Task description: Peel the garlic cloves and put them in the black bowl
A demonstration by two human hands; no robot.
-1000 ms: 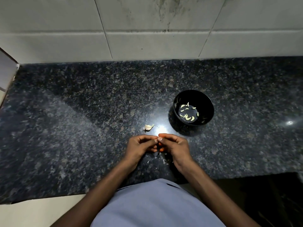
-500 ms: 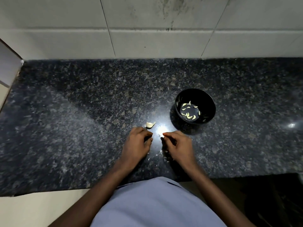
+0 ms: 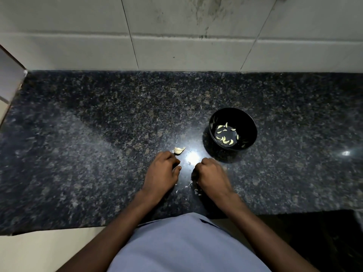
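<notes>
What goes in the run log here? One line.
left hand curled beside garlic piece | right hand fisted | black bowl holds peeled cloves

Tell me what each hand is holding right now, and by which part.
Cannot be told. Both the left hand and right hand are curled knuckles-up on the countertop, hiding anything inside; nothing shows between the fingers.

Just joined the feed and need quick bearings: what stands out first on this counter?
The black bowl at right of centre on the dark granite counter, with pale peeled cloves scattered on its bottom. Nearer the person, both hands, left hand and right hand, rest curled on the counter, a bright light glare between them. An unpeeled garlic piece lies just beyond the left hand's fingertips.
</notes>
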